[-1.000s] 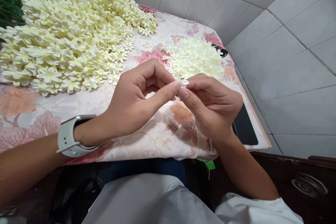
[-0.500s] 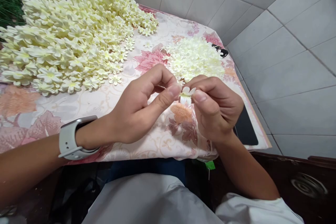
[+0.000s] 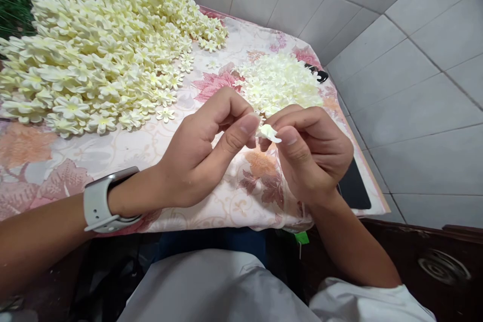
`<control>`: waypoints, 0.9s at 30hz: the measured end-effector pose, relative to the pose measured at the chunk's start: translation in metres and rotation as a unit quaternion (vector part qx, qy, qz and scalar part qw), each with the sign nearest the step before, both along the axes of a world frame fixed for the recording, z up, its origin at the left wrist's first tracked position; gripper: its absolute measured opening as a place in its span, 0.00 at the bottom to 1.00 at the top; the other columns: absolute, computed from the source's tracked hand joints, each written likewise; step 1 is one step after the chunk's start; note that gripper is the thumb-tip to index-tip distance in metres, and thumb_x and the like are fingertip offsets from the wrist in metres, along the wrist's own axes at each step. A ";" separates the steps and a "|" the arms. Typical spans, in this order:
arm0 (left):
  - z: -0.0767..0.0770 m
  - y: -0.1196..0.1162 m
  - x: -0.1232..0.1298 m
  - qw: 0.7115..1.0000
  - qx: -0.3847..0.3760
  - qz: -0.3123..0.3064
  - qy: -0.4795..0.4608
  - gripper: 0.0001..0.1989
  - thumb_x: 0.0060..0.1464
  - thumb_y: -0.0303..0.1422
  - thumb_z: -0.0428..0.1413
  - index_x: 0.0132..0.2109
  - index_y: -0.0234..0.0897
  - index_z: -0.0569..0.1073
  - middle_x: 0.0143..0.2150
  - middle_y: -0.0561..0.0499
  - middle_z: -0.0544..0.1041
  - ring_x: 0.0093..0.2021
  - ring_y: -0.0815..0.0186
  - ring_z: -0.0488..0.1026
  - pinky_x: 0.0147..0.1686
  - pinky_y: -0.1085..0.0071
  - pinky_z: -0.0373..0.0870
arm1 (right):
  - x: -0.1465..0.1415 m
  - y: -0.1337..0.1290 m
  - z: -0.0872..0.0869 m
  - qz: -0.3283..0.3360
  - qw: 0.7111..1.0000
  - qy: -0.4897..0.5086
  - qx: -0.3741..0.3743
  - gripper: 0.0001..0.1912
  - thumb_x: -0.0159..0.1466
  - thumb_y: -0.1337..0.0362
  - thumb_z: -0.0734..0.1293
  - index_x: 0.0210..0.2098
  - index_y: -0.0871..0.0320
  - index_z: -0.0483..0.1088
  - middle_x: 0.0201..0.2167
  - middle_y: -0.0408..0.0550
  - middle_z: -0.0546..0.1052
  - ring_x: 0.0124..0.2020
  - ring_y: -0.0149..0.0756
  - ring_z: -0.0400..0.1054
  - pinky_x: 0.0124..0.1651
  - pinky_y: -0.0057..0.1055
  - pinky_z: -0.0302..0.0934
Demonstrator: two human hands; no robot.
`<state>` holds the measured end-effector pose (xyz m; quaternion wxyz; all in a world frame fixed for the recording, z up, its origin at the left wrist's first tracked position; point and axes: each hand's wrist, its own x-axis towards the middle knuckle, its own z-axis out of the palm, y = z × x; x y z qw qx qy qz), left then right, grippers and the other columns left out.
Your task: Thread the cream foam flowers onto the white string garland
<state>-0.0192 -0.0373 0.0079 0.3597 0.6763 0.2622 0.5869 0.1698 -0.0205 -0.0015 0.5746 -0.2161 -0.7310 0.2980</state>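
Between my two hands is a small white artificial flower (image 3: 268,132) with a pale yellow middle, held above the front of the table. My left hand (image 3: 211,153) pinches it from the left between thumb and forefinger. From the right, the thumb and fingers of my right hand (image 3: 311,151) are closed on its petals. My fingertips hide part of the flower. Just beyond my hands lies a low heap of loose white petal pieces (image 3: 281,83). A far larger pile of cream-yellow artificial flowers (image 3: 101,60) covers the table's left side.
A floral tablecloth (image 3: 222,216) covers the table. A flat black object (image 3: 354,186) lies at the right edge, partly behind my right hand. Something small and black (image 3: 320,76) sits beside the petal heap. Tiled walls (image 3: 426,90) border the table at the back and right.
The flower has tipped over between my fingers, so its petals no longer stand upright but slope down to the right. Both hands have shifted only slightly.
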 end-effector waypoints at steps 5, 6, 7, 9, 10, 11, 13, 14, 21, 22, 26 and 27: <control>0.006 -0.001 -0.001 1.000 -0.011 -0.018 0.009 0.12 0.75 0.37 0.57 0.39 0.40 0.73 0.34 0.53 0.76 0.34 0.71 0.75 0.37 0.71 0.77 | 0.000 0.002 0.000 -0.004 1.000 0.003 0.000 0.06 0.77 0.64 0.71 0.41 0.53 0.78 0.32 0.43 0.77 0.33 0.34 0.73 0.36 0.36 0.68; 0.007 -0.001 -0.001 1.000 -0.016 -0.019 0.009 0.13 0.74 0.40 0.58 0.38 0.39 0.72 0.34 0.53 0.75 0.34 0.71 0.75 0.35 0.72 0.77 | -0.001 0.003 0.000 -0.010 1.000 0.006 0.005 0.05 0.76 0.64 0.71 0.41 0.53 0.78 0.32 0.43 0.78 0.33 0.34 0.73 0.36 0.36 0.68; 0.007 -0.001 -0.001 1.000 -0.021 -0.015 0.010 0.15 0.72 0.43 0.61 0.38 0.40 0.72 0.33 0.54 0.75 0.33 0.71 0.74 0.34 0.72 0.77 | -0.002 0.003 0.001 -0.016 1.000 0.010 0.011 0.05 0.75 0.64 0.72 0.40 0.53 0.79 0.31 0.44 0.78 0.33 0.34 0.73 0.36 0.36 0.68; 0.006 -0.001 0.000 1.000 -0.023 0.001 0.019 0.18 0.65 0.45 0.68 0.38 0.40 0.71 0.33 0.55 0.74 0.32 0.71 0.73 0.33 0.73 0.77 | -0.002 0.003 0.002 -0.027 0.999 0.012 0.023 0.05 0.73 0.65 0.74 0.39 0.53 0.79 0.31 0.44 0.79 0.33 0.34 0.74 0.36 0.36 0.68; 0.004 -0.001 0.001 1.000 -0.019 0.008 0.024 0.17 0.62 0.42 0.70 0.38 0.40 0.71 0.33 0.55 0.74 0.33 0.72 0.73 0.33 0.74 0.77 | -0.002 0.003 0.002 -0.030 0.999 0.011 0.029 0.05 0.73 0.66 0.74 0.38 0.53 0.79 0.30 0.43 0.79 0.32 0.34 0.74 0.37 0.36 0.69; 0.003 -0.001 0.002 1.000 -0.014 0.013 0.023 0.15 0.61 0.39 0.71 0.39 0.40 0.72 0.34 0.56 0.75 0.33 0.72 0.74 0.34 0.75 0.78 | -0.002 0.003 0.002 -0.030 0.999 0.007 0.033 0.06 0.73 0.67 0.74 0.37 0.53 0.79 0.30 0.43 0.80 0.32 0.34 0.74 0.37 0.37 0.69; 0.001 -0.001 0.002 1.000 -0.008 0.010 0.011 0.10 0.63 0.32 0.69 0.41 0.39 0.74 0.36 0.56 0.77 0.34 0.74 0.76 0.36 0.76 0.79 | -0.001 0.003 0.002 -0.026 0.999 -0.003 0.036 0.07 0.73 0.68 0.73 0.37 0.53 0.80 0.30 0.42 0.81 0.32 0.34 0.74 0.38 0.37 0.70; 0.000 -0.001 0.002 1.000 -0.010 0.008 0.006 0.07 0.65 0.30 0.68 0.42 0.39 0.75 0.37 0.56 0.79 0.35 0.74 0.77 0.37 0.77 0.80 | 0.000 0.003 0.002 -0.023 0.999 -0.006 0.035 0.07 0.73 0.68 0.73 0.37 0.53 0.80 0.30 0.42 0.81 0.32 0.33 0.74 0.38 0.36 0.70; 0.005 -0.004 0.000 0.998 -0.060 -0.006 0.008 0.03 0.67 0.31 0.66 0.43 0.37 0.81 0.38 0.54 0.85 0.39 0.72 0.82 0.41 0.77 0.83 | 0.004 0.002 0.003 0.012 1.000 -0.014 0.017 0.07 0.73 0.70 0.72 0.37 0.55 0.81 0.31 0.43 0.82 0.33 0.33 0.74 0.40 0.35 0.70; 0.006 -0.004 0.000 0.998 -0.067 -0.011 -0.004 0.04 0.66 0.32 0.68 0.42 0.37 0.81 0.38 0.54 0.85 0.39 0.71 0.83 0.42 0.76 0.83 | 0.004 0.002 0.003 0.015 1.000 -0.017 0.016 0.07 0.73 0.69 0.72 0.38 0.55 0.81 0.32 0.43 0.82 0.34 0.33 0.74 0.40 0.35 0.70; 0.008 -0.003 0.000 0.995 -0.091 -0.030 -0.025 0.10 0.65 0.38 0.69 0.40 0.37 0.81 0.36 0.53 0.84 0.39 0.68 0.84 0.41 0.74 0.85 | 0.007 0.002 0.003 0.031 0.999 -0.023 0.005 0.06 0.73 0.69 0.73 0.39 0.54 0.83 0.33 0.44 0.83 0.35 0.34 0.75 0.40 0.36 0.70; 0.008 -0.002 0.000 0.995 -0.096 -0.030 -0.021 0.11 0.65 0.40 0.69 0.40 0.37 0.81 0.36 0.52 0.84 0.38 0.68 0.83 0.41 0.73 0.85 | 0.007 0.003 0.003 0.034 0.999 -0.026 0.001 0.07 0.73 0.69 0.73 0.39 0.54 0.83 0.33 0.44 0.83 0.35 0.35 0.76 0.41 0.37 0.71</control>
